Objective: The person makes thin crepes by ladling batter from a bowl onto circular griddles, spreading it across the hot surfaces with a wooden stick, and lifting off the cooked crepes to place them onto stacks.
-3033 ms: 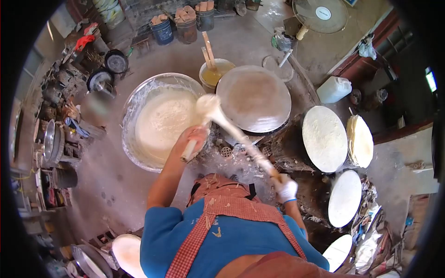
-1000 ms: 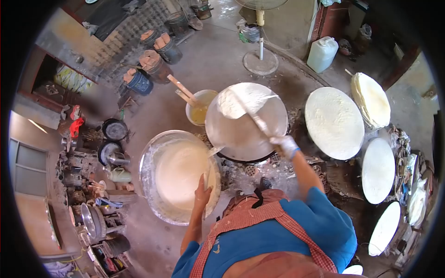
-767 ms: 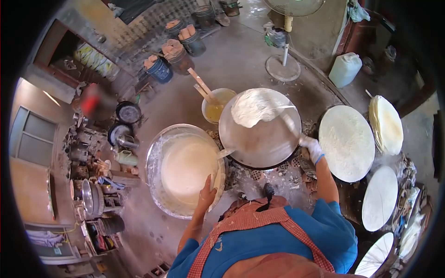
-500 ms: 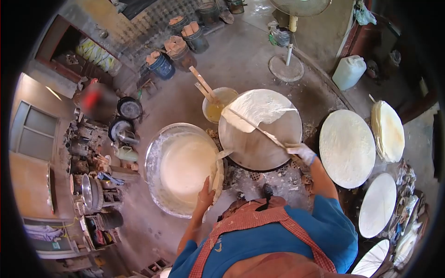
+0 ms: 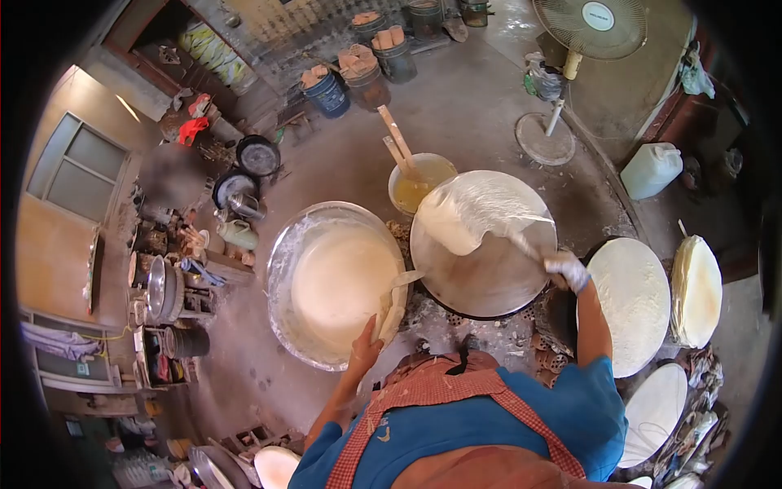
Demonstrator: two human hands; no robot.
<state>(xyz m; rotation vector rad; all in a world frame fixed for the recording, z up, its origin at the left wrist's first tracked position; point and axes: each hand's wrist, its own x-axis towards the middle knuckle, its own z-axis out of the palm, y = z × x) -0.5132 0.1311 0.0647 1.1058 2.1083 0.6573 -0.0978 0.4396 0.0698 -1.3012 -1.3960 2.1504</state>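
Observation:
My left hand [image 5: 365, 352] is closed around the handle of a pale, batter-coated ladle [image 5: 405, 279] at the right rim of the wide metal basin [image 5: 281, 326]. Pale batter [image 5: 338, 281] lies in this basin. My right hand [image 5: 568, 270], in a whitish glove, grips a wooden spreader [image 5: 528, 247] over the right side of the round griddle [image 5: 481, 285]; motion smears the tool. A thin, ragged sheet of batter [image 5: 468, 213] covers the griddle's far left part, while its near part shows bare brownish surface.
Behind the griddle stands a bucket [image 5: 436, 173] of yellowish liquid with wooden sticks in it. Large round flatbreads [image 5: 627, 306] lie at the right, with a stack [image 5: 696, 293] beyond. A standing fan [image 5: 562, 106], white jug [image 5: 652, 171] and brick-filled buckets [image 5: 327, 94] stand farther back.
The head view has shifted, so the scene sits differently. My right hand has swept the spreader across the griddle, and the batter sheet's edge has changed shape. My left hand stays by the basin rim.

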